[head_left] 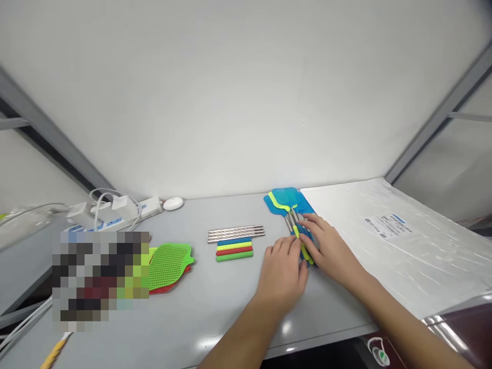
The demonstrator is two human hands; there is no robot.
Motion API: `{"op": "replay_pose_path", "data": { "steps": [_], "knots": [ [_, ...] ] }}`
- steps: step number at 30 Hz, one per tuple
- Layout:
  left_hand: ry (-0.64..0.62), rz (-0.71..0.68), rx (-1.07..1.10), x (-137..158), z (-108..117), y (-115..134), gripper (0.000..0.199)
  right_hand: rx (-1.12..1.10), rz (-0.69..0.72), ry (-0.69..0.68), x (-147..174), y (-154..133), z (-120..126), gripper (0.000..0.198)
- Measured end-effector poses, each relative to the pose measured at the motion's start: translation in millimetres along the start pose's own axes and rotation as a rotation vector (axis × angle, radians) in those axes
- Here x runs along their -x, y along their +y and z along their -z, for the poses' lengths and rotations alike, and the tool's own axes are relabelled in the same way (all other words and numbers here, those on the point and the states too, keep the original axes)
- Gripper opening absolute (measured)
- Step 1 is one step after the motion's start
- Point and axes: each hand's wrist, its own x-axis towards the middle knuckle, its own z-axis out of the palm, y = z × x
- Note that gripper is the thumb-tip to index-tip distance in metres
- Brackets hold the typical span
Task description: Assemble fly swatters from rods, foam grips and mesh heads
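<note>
A stack of fly swatters, with blue heads and one yellow-green head, lies at the back right of the grey table. Their metal shafts and handles point toward me. My right hand bends over the shafts from the right, its thumb and fingers on the yellow-green handle. From the left, my left hand curls against the same handle, partly hiding the blue handles beneath. To its left lie several metal rods and a row of loose blue, yellow, red and green handles.
Green and red mesh swatter heads lie at left beside a blurred-out patch. Behind them are a power strip with plugs and cables and a white oval device. A white plastic-wrapped package covers the table's right side.
</note>
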Motion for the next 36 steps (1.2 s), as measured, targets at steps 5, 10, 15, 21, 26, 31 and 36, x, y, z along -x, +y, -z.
{"op": "replay_pose_path", "data": {
  "steps": [5, 10, 15, 21, 26, 31, 36],
  "knots": [
    [0.067, 0.083, -0.005, 15.3, 19.7, -12.6, 0.03, 0.022, 0.164, -0.085, -38.6, -41.9, -8.9, 0.031],
    [0.142, 0.096, -0.106, 63.3, 51.1, -49.0, 0.023, 0.016, 0.353, -0.243, -76.5, -71.4, -38.2, 0.027],
    [0.189, 0.185, -0.175, 102.6, 75.5, -68.4, 0.025, -0.028, 0.404, -0.36, -111.8, -78.3, -72.2, 0.025],
    [0.171, 0.221, -0.184, 105.3, 76.3, -68.9, 0.029, -0.055, 0.456, -0.465, -128.4, -74.9, -90.4, 0.023],
    [0.141, 0.246, -0.189, 103.6, 75.8, -68.1, 0.03, -0.037, 0.458, -0.48, -127.4, -76.0, -89.4, 0.023],
    [0.155, 0.281, -0.221, 105.0, 75.4, -66.7, 0.025, -0.001, 0.447, -0.436, -129.0, -77.1, -91.9, 0.018],
    [0.173, 0.34, -0.258, 106.0, 72.6, -68.8, 0.011, 0.035, 0.311, -0.286, -112.5, -70.2, -68.5, 0.023]
  ]
}}
